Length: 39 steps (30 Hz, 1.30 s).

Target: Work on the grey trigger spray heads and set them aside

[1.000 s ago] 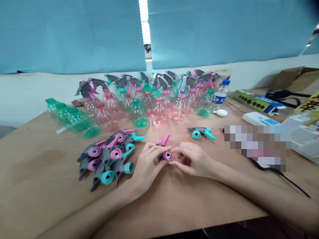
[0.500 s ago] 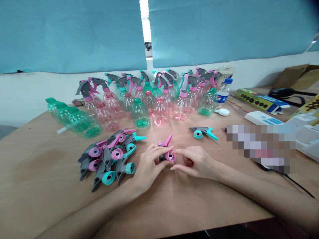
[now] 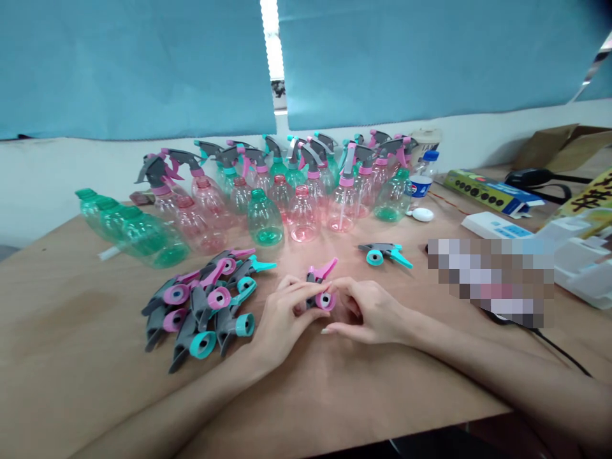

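Near the table's middle, my left hand [image 3: 282, 319] is closed around a grey spray head [image 3: 324, 302] with a pink trigger and pink collar. The collar's open end faces me. My right hand [image 3: 375, 312] is at the collar's right, its index fingertip at the upper rim and its thumb apart below; its other fingers curl in, partly hidden. To the left lies a pile of loose spray heads [image 3: 220, 298] with pink or turquoise collars. A single turquoise-and-grey spray head [image 3: 375, 257] rests beyond my right hand.
Green and pink bottles [image 3: 303, 220] stand behind my hands, many topped with spray heads. Several green bottles [image 3: 160, 245] lean together at far left. A blue-capped drink bottle [image 3: 421, 175], a white mouse-like object [image 3: 422, 215], a yellow-blue box [image 3: 488, 192] and a pixelated object [image 3: 492, 280] are on the right.
My right index finger has bent closer to the pink collar. The left hand keeps its hold on the spray head, and the view has shifted slightly.
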Motion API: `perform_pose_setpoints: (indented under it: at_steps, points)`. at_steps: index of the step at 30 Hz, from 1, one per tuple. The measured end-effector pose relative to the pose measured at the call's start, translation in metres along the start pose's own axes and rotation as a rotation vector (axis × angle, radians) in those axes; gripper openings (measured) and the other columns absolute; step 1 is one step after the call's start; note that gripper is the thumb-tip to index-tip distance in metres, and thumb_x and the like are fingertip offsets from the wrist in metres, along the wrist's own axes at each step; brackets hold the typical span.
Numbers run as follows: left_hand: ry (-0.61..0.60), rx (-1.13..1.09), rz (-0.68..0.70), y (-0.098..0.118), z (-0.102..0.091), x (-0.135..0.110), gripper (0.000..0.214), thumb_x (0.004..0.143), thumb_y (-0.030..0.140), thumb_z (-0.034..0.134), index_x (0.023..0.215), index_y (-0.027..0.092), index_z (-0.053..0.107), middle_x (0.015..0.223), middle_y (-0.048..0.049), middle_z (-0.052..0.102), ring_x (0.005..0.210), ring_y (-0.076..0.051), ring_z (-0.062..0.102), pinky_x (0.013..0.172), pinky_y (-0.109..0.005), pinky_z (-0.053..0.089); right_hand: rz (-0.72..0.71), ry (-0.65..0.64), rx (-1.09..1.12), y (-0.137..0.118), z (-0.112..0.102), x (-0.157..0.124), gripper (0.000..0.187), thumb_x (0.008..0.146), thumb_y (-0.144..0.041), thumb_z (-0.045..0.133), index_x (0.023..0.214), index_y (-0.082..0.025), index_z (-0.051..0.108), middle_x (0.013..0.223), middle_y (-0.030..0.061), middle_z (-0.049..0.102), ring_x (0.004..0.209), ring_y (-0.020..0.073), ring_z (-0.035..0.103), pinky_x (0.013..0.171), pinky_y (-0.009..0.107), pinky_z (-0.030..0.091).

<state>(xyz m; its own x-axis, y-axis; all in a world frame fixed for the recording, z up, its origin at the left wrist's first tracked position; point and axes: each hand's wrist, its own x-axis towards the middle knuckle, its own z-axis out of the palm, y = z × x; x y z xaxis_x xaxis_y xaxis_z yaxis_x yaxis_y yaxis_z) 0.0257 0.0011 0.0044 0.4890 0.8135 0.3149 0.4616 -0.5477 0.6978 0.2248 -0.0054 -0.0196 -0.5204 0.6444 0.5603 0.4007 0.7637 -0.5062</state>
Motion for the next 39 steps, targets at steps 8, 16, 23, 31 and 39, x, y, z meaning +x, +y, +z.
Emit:
perform_pose_setpoints:
  at_steps: [8,16,23,31,39]
  points:
    - [-0.019,0.003,-0.013,0.002,0.0,0.001,0.029,0.076,0.011,0.071,0.101,0.024,0.07,0.085,-0.0008,0.066,0.078,-0.017,0.051,0.066,-0.026,0.045,-0.022,-0.061,-0.024,0.0,-0.001,0.003,0.04,0.085,-0.04,0.061,0.113,-0.014,0.049,0.059,-0.0056,0.056,0.047,0.0093,0.049,0.052,0.021,0.039]
    - [-0.054,0.035,0.009,0.001,0.001,0.001,0.032,0.082,0.015,0.065,0.111,0.028,0.065,0.09,-0.0014,0.066,0.083,-0.019,0.052,0.069,-0.029,0.046,-0.092,-0.066,-0.217,-0.001,0.005,0.007,0.026,0.092,-0.039,0.048,0.079,-0.018,0.055,0.064,0.0002,0.061,0.056,0.0129,0.057,0.054,0.024,0.038]
    - [-0.08,-0.017,0.041,0.001,0.003,0.002,0.033,0.081,0.011,0.065,0.109,0.028,0.066,0.097,-0.0011,0.069,0.09,-0.021,0.051,0.076,-0.031,0.046,-0.196,-0.001,-0.393,0.001,0.01,0.004,0.032,0.094,-0.04,0.045,0.074,-0.018,0.058,0.064,0.0004,0.059,0.055,0.012,0.053,0.05,0.025,0.031]
    - [-0.056,-0.017,0.043,0.0,0.003,0.001,0.033,0.078,0.019,0.07,0.11,0.027,0.065,0.093,-0.0006,0.069,0.09,-0.021,0.05,0.078,-0.031,0.045,-0.183,0.06,-0.304,0.004,-0.001,0.008,0.036,0.098,-0.028,0.036,0.073,-0.016,0.059,0.06,0.0002,0.052,0.053,0.0109,0.045,0.05,0.023,0.032]
    - [-0.018,0.011,-0.047,-0.004,0.003,0.001,0.038,0.079,0.024,0.07,0.115,0.031,0.063,0.091,-0.0016,0.063,0.079,-0.018,0.052,0.069,-0.029,0.045,-0.026,0.097,-0.106,0.002,-0.003,0.008,0.028,0.097,-0.028,0.039,0.083,-0.017,0.06,0.068,0.0015,0.059,0.06,0.0109,0.053,0.056,0.021,0.041]
